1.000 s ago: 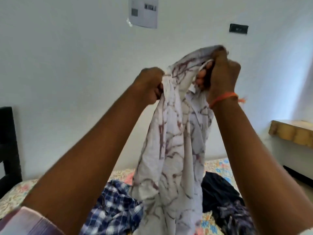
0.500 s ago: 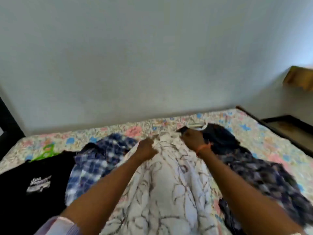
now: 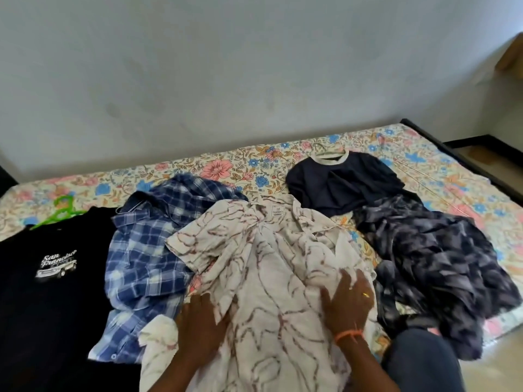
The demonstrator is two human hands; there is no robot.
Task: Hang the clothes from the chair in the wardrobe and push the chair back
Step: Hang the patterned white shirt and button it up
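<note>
A white shirt with a brown vein pattern lies spread flat on the bed, collar away from me. My left hand rests flat on its lower left part. My right hand presses flat on its right side, fingers spread. Left of it lie a blue checked shirt and a black printed T-shirt on a green hanger. On the right are a navy T-shirt with a hanger in its neck and a dark patterned shirt. No chair or wardrobe is in view.
The bed carries a floral sheet and stands against a plain white wall. A dark bed frame edge runs along the right, with bare floor beyond it. A wooden shelf sticks out at the upper right.
A second ago I held the white shirt up in the air by its collar. It has since been laid down on the bed, and both hands have slid down to its lower part, flat.
</note>
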